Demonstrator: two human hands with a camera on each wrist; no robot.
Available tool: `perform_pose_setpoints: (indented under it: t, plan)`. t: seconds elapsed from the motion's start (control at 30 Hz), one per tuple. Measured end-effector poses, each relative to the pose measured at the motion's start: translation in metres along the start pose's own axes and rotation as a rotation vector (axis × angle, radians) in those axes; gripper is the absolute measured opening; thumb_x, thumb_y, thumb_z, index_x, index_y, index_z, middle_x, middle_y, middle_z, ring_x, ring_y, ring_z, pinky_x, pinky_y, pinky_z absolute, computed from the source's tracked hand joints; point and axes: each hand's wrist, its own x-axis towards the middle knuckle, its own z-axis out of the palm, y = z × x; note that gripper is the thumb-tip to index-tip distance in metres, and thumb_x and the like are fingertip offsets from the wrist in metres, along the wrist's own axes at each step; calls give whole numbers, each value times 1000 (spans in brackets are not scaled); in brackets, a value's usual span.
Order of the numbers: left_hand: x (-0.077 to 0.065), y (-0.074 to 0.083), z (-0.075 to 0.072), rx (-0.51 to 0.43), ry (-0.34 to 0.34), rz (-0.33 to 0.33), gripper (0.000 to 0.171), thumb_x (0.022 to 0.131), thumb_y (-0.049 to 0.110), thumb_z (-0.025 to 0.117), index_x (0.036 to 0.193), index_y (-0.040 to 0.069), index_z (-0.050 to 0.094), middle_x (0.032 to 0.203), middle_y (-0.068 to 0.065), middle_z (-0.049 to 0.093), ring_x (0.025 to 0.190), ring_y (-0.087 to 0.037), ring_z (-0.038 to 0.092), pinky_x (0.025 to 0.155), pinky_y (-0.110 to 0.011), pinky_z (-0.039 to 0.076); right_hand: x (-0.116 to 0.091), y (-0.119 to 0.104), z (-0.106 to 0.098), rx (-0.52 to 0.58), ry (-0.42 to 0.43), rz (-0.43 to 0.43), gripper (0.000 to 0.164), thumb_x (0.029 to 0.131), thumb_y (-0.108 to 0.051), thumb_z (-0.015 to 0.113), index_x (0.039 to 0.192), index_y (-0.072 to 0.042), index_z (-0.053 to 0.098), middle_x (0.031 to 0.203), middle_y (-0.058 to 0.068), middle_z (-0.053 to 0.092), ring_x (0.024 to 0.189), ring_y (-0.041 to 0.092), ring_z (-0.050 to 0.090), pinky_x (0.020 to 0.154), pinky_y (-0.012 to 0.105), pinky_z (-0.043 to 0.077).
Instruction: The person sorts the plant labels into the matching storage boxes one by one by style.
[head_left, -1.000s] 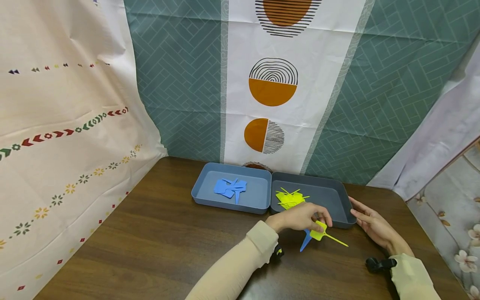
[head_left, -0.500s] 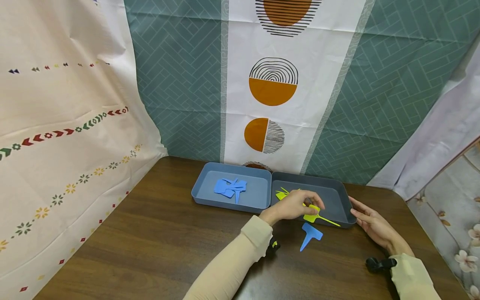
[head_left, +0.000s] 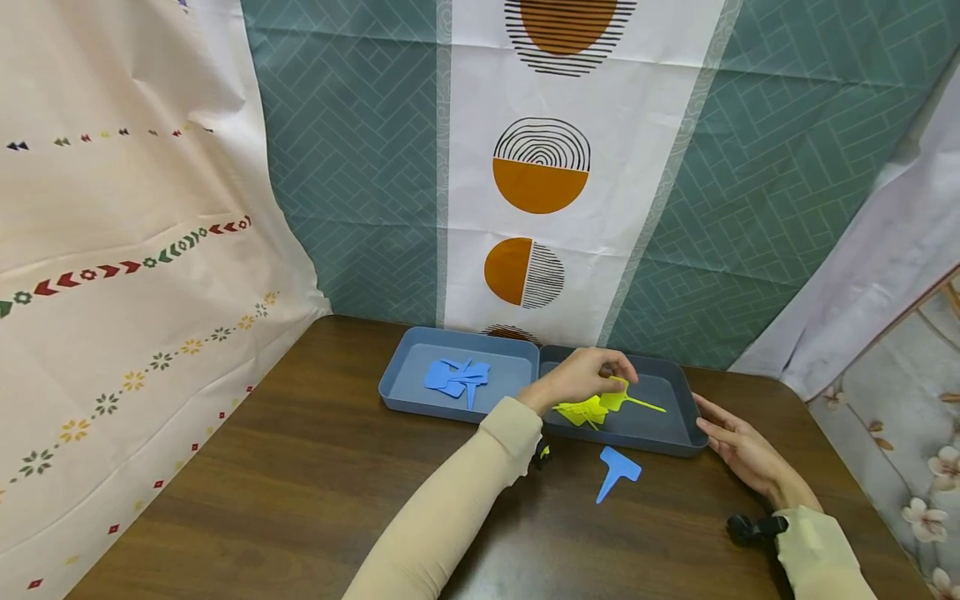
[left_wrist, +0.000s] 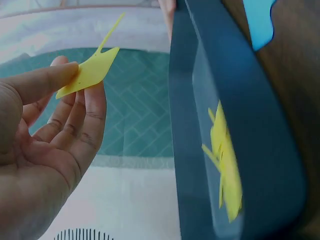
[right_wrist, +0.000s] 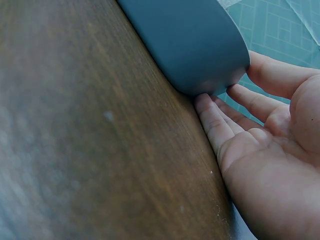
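Between thumb and fingertips, my left hand (head_left: 577, 377) pinches a yellow T-shaped plant label (head_left: 615, 394) above the dark grey tray (head_left: 663, 442). Its thin stem points away from the hand, as the left wrist view shows with the label (left_wrist: 92, 71) near the top. Below lies a pile of yellow plant labels (head_left: 581, 412) in the tray's left part. My right hand (head_left: 750, 446) rests against the tray's right end. In the right wrist view its extended fingers (right_wrist: 212, 122) touch the tray's outer corner near the table, the thumb higher up by the rim.
A blue-grey tray (head_left: 442, 411) stands directly left of the dark one, with several blue plant labels (head_left: 457, 377) inside. One blue plant label (head_left: 618, 468) lies on the wooden table (head_left: 300, 483) in front of the dark tray. Patterned curtains (head_left: 345, 167) hang behind the table.
My left hand has carried the yellow plant label from in front of the dark tray up and back over it, uncovering the blue plant label on the table. The right hand stays at the tray.
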Motion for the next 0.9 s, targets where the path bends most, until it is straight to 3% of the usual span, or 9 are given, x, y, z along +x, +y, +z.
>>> perform_pose_setpoints:
  t: [0.2, 0.43, 0.63, 0.8, 0.9]
  plan:
    - [15, -1, -17, -19, -62, -93, 14, 107, 9, 59, 113, 11, 71, 92, 0, 68, 57, -14, 46, 52, -23, 41, -1, 0, 0, -9, 1, 11, 63, 115, -14, 36, 166, -4, 0, 173, 3, 5, 131, -18, 38, 100, 9, 37]
    - [27, 5, -31, 64, -121, -121, 16, 107, 4, 56, 112, 7, 71, 103, -8, 68, 71, -16, 52, 66, -25, 48, -1, -1, 0, -9, -1, 9, 63, 115, -14, 36, 167, -5, 1, 174, 8, -2, 132, -17, 37, 102, 10, 37]
    - [36, 5, -34, 135, -149, -167, 18, 106, 1, 56, 112, 7, 72, 100, -7, 67, 63, -18, 51, 63, -28, 51, -2, -1, -1, -14, -5, 13, 63, 115, -15, 35, 167, -7, 1, 174, 8, -5, 131, -18, 35, 100, 10, 37]
    - [38, 0, -33, 197, -152, -230, 17, 105, -1, 58, 111, 7, 72, 106, -8, 68, 75, -19, 57, 68, -30, 54, -2, -1, 0, -17, -1, 17, 63, 115, -15, 36, 167, -7, 1, 173, 9, 0, 131, -18, 37, 100, 10, 37]
    - [39, -4, -31, 277, -159, -261, 18, 104, -2, 59, 111, 7, 74, 116, -8, 68, 77, -17, 55, 65, -26, 51, -1, -2, 0, -15, 2, 15, 64, 115, -15, 37, 167, -5, 0, 173, 10, 2, 130, -17, 38, 100, 10, 38]
